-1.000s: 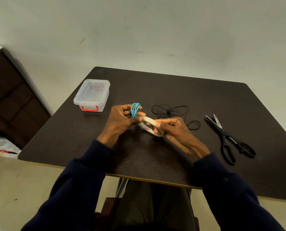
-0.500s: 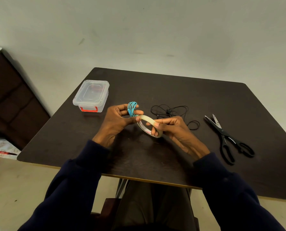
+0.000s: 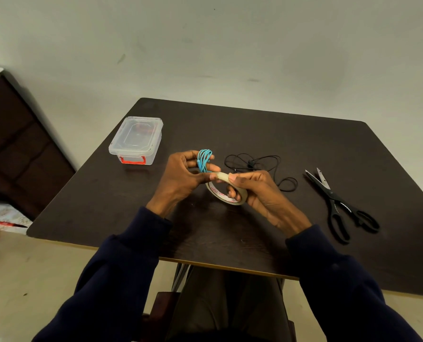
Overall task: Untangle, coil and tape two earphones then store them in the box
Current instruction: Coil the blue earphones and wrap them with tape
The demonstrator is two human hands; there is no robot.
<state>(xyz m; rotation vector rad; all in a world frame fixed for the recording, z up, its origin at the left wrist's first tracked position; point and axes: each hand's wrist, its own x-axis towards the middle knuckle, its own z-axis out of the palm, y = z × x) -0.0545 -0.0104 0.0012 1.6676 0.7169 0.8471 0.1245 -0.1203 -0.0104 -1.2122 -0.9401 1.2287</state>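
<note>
While my left hand (image 3: 181, 176) grips the coiled blue earphone (image 3: 203, 159), my right hand (image 3: 259, 191) pinches the tape (image 3: 230, 199) just beside it. The black earphone (image 3: 259, 164) lies loose beyond my right hand, and the box (image 3: 135, 139) sits lidded to the left.

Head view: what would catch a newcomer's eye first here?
The bright blue earphone coil gripped in the left hand, mid-table, beside the tape roll held by the right hand. Behind them the black earphone lies loose; open scissors lie right, the lidded clear box left.
</note>
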